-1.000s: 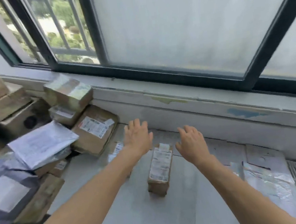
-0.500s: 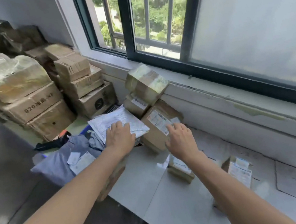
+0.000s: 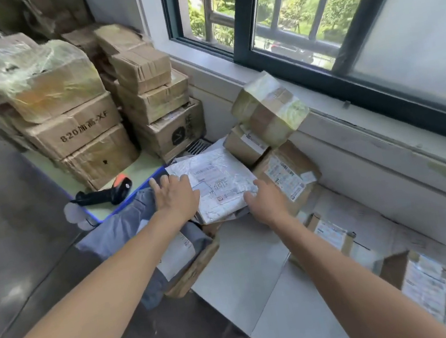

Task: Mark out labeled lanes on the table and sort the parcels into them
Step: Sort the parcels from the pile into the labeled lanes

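Left arm [image 3: 90,298]: bare, stretched forward from the lower left edge, forearm running up and to the right.
Left wrist [image 3: 157,222]: nearly straight, in line with the forearm.
Left hand [image 3: 175,196]: palm down, back turned to the camera, fingers straight and slightly spread, pointing away from the body.
Right arm [image 3: 347,274]: bare, reaching from the lower right edge up and to the left.
Right wrist [image 3: 279,221]: straight, continuing the forearm's line.
Right hand [image 3: 267,202]: palm down, fingers loosely extended and close together, pointing up-left.
Hands together: near each other yet apart, left one slightly farther forward, neither curled.
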